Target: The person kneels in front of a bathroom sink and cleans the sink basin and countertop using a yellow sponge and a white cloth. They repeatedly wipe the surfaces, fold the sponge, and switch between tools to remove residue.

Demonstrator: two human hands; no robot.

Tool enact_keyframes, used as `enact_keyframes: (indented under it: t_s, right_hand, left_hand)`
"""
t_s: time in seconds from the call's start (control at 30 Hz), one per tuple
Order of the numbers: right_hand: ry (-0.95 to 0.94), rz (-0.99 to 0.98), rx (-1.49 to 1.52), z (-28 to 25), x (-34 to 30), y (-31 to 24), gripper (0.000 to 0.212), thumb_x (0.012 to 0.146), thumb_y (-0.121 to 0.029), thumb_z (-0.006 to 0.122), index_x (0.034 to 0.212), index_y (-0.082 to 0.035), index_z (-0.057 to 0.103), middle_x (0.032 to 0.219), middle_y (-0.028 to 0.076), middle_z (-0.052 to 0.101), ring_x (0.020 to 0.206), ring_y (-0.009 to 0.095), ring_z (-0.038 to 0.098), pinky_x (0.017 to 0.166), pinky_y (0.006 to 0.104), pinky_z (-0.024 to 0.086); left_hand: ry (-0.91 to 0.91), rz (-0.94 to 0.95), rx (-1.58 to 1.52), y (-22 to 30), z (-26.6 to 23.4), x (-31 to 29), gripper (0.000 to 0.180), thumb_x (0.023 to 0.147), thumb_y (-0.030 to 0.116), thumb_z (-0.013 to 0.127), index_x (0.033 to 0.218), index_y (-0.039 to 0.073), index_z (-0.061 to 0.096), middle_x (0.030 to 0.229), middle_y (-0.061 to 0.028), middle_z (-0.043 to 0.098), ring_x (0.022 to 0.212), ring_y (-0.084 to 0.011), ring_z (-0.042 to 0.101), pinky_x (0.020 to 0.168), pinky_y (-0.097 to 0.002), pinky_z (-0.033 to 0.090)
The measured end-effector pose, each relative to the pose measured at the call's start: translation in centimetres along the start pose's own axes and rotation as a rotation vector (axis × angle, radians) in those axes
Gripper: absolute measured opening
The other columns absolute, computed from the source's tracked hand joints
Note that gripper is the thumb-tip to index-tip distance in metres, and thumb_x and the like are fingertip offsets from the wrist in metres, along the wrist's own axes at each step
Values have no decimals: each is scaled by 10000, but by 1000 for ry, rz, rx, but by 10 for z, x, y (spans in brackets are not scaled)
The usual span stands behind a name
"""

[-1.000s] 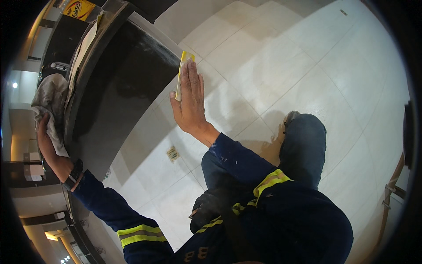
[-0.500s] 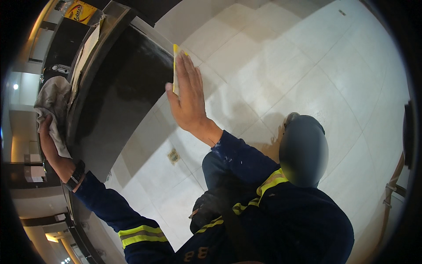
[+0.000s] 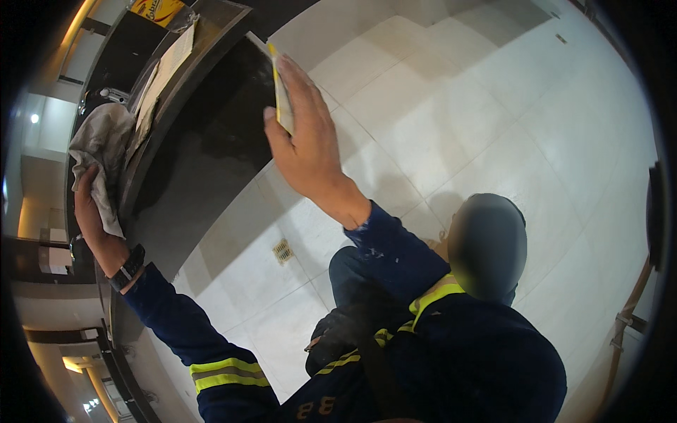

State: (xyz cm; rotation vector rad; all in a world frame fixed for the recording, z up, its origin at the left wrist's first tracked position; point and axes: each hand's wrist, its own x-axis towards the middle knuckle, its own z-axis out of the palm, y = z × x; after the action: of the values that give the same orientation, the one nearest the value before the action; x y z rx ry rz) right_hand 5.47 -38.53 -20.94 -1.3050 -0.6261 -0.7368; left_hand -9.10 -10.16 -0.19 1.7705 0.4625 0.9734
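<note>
My right hand (image 3: 310, 134) lies nearly flat, thumb apart, over a thin pale pad with yellow edges (image 3: 284, 109). It holds the pad against the dark, upright face of the counter (image 3: 204, 134), near its far end. Whether the pad is sandpaper or a sponge, I cannot tell. At the left, my left hand (image 3: 92, 211) is up at the counter's top with a crumpled grey rag (image 3: 106, 137) under it and bunched in its fingers, which are partly hidden. The rag drapes toward my wrist.
Beyond the rag, a flat piece of worn cardboard (image 3: 163, 74) lies along the countertop edge. A bottle with a yellow label (image 3: 156, 10) and a small silver object (image 3: 113, 94) are up there too. Pale floor tiles (image 3: 451, 134) surround a small square drain (image 3: 282, 251).
My right hand has slid the pad a little farther away along the dark counter face. My left hand stays on the rag; the view has shifted slightly.
</note>
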Motion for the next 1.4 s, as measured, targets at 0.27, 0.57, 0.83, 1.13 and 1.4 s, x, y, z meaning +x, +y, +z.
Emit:
enact_keyframes:
  t_s: [0.27, 0.57, 0.83, 1.13, 1.4]
  right_hand:
    - [-48, 20, 104, 7, 40, -19, 585, 882, -28, 606, 1426, 60, 409, 1367, 291, 519, 1254, 481, 498, 1083, 477, 403]
    - [-24, 129, 108, -4, 46, -18, 352, 963, -90, 538, 1292, 35, 556, 1239, 241, 626, 1156, 402, 607, 1014, 434, 461]
    - [39, 230, 191, -78, 55, 32, 250, 1001, -234, 576, 1133, -26, 619, 1045, 111, 681, 984, 208, 646, 889, 321, 505]
    - [-200, 370, 213, -31, 63, 38, 494, 813, -348, 821, 1122, -25, 609, 1047, 139, 687, 991, 221, 679, 841, 310, 554]
    - [-223, 177, 310, -25, 102, 17, 392, 829, -283, 792, 1062, -3, 648, 923, 128, 701, 896, 200, 685, 779, 295, 544]
  left_hand:
    - [21, -61, 1, 6, 11, -10, 477, 874, 169, 674, 1287, -54, 585, 1185, -156, 666, 1047, -262, 667, 934, -333, 524]
    - [-19, -75, -39, 3, 9, -6, 443, 885, 190, 677, 1251, -53, 614, 1140, -141, 685, 1004, -241, 678, 905, -317, 528]
    - [13, -110, -33, -5, -5, 3, 416, 903, 201, 664, 1235, -48, 628, 1120, -139, 692, 997, -225, 682, 892, -305, 533]
    - [22, -127, -113, -1, 0, -3, 399, 895, 200, 677, 1207, -47, 643, 1121, -147, 692, 966, -236, 691, 858, -317, 555]
    - [91, -165, 47, 10, 4, -12, 441, 894, 223, 680, 1231, -57, 634, 1128, -166, 696, 987, -267, 695, 889, -332, 560]
